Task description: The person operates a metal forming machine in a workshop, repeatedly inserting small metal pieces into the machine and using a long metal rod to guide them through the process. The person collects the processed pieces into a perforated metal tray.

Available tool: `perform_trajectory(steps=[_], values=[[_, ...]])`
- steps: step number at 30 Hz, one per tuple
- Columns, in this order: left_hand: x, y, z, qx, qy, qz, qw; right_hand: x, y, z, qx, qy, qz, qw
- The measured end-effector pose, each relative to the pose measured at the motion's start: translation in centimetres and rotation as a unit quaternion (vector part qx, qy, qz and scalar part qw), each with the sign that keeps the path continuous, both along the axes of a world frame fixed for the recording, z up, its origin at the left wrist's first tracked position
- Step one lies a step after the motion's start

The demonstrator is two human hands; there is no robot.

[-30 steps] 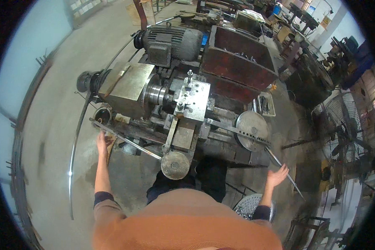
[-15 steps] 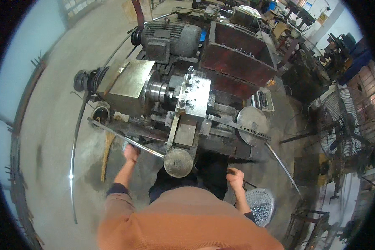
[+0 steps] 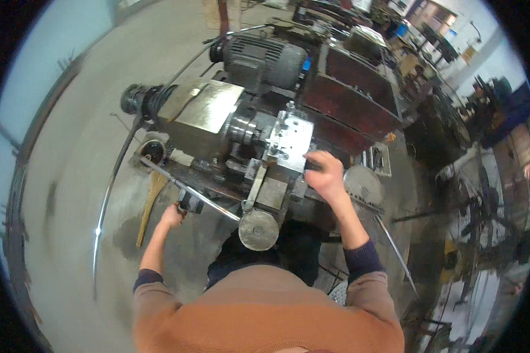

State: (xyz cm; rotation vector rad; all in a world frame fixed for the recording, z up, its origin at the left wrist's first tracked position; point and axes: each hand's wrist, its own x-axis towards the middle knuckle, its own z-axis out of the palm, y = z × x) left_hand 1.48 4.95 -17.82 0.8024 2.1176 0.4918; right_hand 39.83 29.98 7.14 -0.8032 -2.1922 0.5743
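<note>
At lower left our left hand is closed on a dark lever under the long steel rod; nothing yet looks clamped or cut, we judge. Centre frame sits the grey, worn lathe, and our right hand rests on its carriage with fingers curled, grip unclear.
</note>
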Motion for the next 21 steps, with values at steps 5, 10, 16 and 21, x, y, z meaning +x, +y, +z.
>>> perform_trajectory(steps=[5,10,16,21], values=[[-3.2,-2.6,15.1,0.133,0.267,0.053,0.953,-10.8,3.4,-0.5,0.072,-0.13,0.049,0.988],[-7.9,-8.6,19.3,0.255,0.462,0.141,0.838,-14.5,4.0,-0.7,-0.054,-0.286,0.029,0.956],[-12.3,-9.0,17.6,-0.071,0.507,0.12,0.85,-14.3,3.9,-0.9,-0.019,-0.251,0.063,0.966],[-18.8,-7.9,16.7,-0.086,0.498,0.198,0.84,-14.2,4.1,-0.9,-0.017,-0.258,0.059,0.964]])
